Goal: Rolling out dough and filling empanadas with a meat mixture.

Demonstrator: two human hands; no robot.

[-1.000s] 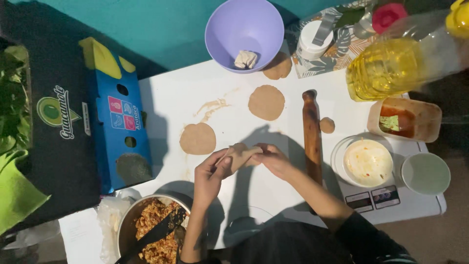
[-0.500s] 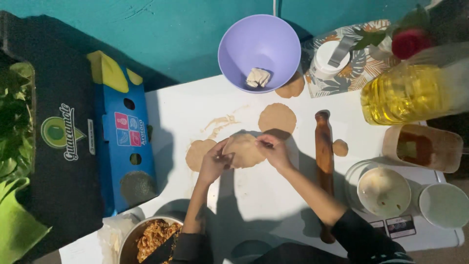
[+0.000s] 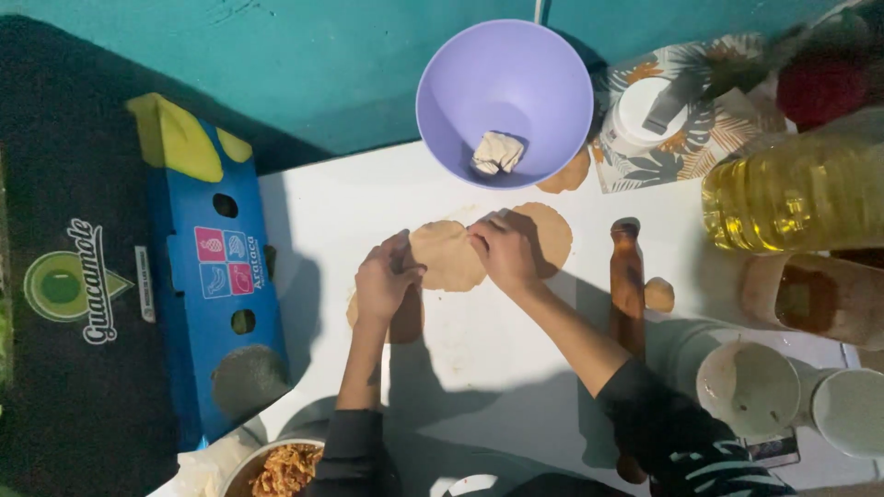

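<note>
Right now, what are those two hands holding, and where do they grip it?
A flat round of dough, lifted over the white table: the left hand pinches its left edge, the right hand its right edge.

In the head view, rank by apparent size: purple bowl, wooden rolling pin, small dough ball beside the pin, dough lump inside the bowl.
1. purple bowl
2. wooden rolling pin, partly hidden by the arm
3. and 4. dough lump and small dough ball: too alike to rank.

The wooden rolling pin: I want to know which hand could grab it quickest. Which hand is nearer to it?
Right. The right hand rests on the flat dough round, just left of the rolling pin. The left hand holds the round's far edge, farther from the pin.
</note>
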